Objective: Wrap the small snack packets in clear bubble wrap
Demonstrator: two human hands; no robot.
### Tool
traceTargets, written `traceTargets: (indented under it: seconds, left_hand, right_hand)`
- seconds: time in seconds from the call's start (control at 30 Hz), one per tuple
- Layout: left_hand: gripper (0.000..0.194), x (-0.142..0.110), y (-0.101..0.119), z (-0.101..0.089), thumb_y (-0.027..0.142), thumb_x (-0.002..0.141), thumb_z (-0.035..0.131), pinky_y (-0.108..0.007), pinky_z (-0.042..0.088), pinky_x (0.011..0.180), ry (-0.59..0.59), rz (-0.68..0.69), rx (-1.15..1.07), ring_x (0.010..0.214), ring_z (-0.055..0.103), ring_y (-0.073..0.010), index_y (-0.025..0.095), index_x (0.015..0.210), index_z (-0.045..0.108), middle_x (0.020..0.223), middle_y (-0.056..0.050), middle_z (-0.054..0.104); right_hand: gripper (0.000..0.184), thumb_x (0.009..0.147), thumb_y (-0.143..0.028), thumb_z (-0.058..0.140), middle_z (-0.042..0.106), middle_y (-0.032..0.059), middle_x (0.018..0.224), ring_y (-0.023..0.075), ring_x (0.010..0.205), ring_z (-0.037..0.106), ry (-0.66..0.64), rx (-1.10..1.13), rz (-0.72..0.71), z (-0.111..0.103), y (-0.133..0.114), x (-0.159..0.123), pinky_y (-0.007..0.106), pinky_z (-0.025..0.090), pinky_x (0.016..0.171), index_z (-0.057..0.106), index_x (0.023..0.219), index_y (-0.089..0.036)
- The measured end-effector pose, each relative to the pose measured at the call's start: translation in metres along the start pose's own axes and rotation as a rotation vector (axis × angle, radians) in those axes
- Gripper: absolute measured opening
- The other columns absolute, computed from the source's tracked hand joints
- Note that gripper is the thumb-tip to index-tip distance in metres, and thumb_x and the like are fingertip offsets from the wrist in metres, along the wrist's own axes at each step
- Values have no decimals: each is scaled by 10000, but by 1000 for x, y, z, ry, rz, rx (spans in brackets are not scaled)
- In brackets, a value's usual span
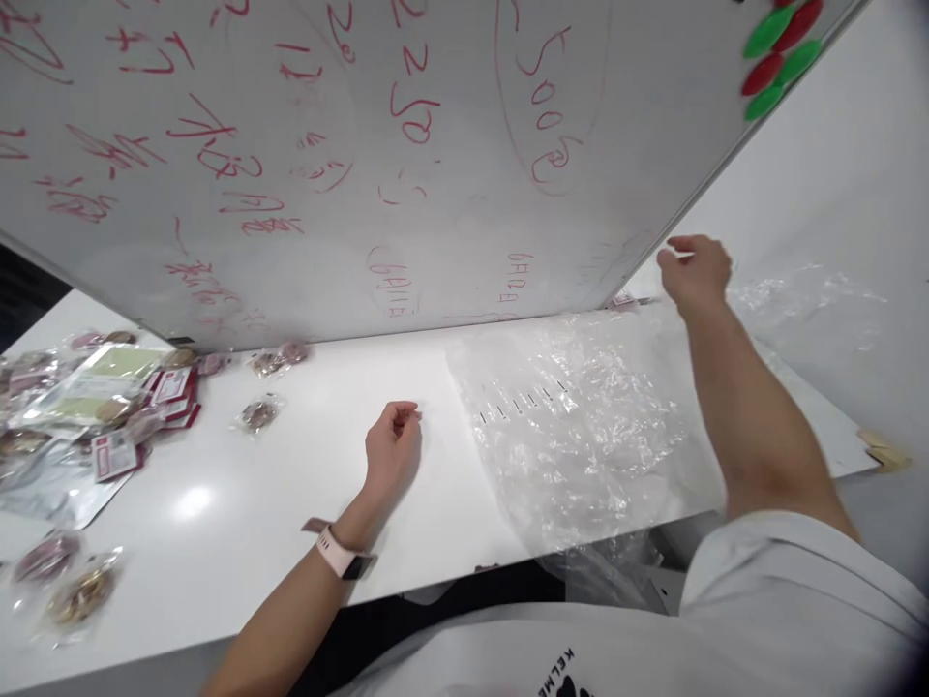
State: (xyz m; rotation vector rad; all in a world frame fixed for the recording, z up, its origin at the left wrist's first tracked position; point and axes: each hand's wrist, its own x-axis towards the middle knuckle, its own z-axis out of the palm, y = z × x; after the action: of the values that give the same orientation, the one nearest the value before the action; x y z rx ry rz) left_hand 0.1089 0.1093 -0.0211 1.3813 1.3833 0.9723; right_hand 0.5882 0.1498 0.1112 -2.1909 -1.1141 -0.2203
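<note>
My left hand [393,442] rests low over the white table with its fingers curled inward. Any item inside that curl is too small or hidden to make out. Out to the right, my right hand [695,273] is raised beside the lower right edge of the whiteboard [450,213]. Its thumb and forefinger are bent towards each other, and I cannot see what they hold, if anything. Between the hands lies a wide sheet of clear, crinkled plastic [602,445], with a row of several short dark marks [524,402] on its left part.
Small clear packets, such as one lone packet [259,414], lie left of my left hand. Farther left is a pile with a green-labelled bag [108,373] and red-and-white boxes [116,455]. Green and red magnets [780,58] sit on the whiteboard. More clear plastic [813,300] lies far right.
</note>
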Motion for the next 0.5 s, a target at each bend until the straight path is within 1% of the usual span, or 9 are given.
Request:
traceTargets:
  seconds: [0.07,0.1,0.17,0.2,0.23,0.3,0.4,0.47,0.5]
  left_hand:
    - [173,1,-2,0,297,834,581,-305,490,725,-3,20,-10,802,644,-180,230,973,659,936,-35,719]
    - [167,2,-2,0,295,838,574,-308,491,739,-9,32,-12,816,651,-182,228,964,660,925,-35,720]
    - [156,2,-2,0,278,836,560,-315,488,770,-30,61,-1,843,663,-189,223,939,664,898,-32,721]
    - [153,2,-2,0,267,833,554,-317,485,779,-39,75,10,847,665,-191,221,928,666,887,-30,720]
    - [153,2,-1,0,255,830,547,-318,481,782,-46,86,21,843,665,-190,219,918,667,879,-28,718]
    - [150,2,1,0,235,822,540,-317,472,778,-54,109,47,833,661,-188,215,901,666,869,-24,714]
    - [147,1,3,-1,197,811,526,-313,457,771,-65,135,78,845,661,-189,206,874,659,859,-24,706]
    - [155,0,4,-2,168,804,513,-312,451,765,-77,144,82,855,661,-192,198,868,651,852,-31,698]
    - [163,-1,4,-2,156,801,504,-314,451,766,-86,149,77,859,658,-193,194,872,646,854,-37,694]
  right_hand:
    - [335,980,-314,493,637,160,1246,191,1033,613,-11,166,-97,-32,-24,-50,389,485,907,628,1264,-199]
    - [307,970,-368,531,673,130,1187,199,993,632,-108,221,-136,-45,-36,-83,394,510,859,661,1216,-238]
    - [311,954,-482,550,684,79,1207,233,1028,650,-482,254,-296,-61,-56,-153,448,540,857,692,1168,-306]
    - [375,948,-527,541,633,74,1325,269,1152,614,-603,232,-402,-63,-63,-187,498,524,922,657,1243,-327]
    - [479,928,-577,549,549,76,1443,306,1285,536,-675,185,-480,-61,-70,-217,549,477,1004,594,1339,-335]
    - [685,900,-649,540,359,97,1591,350,1448,349,-710,74,-551,-49,-81,-262,598,359,1119,443,1484,-304]
    - [832,888,-680,523,217,145,1643,371,1505,213,-644,-61,-515,-20,-97,-287,597,287,1159,323,1551,-220]
    - [768,903,-631,526,264,162,1623,375,1498,224,-584,-107,-504,-2,-109,-286,584,280,1157,390,1512,-182]
    - [669,923,-585,512,349,158,1584,373,1476,271,-558,-115,-504,5,-114,-283,575,285,1150,471,1453,-179]
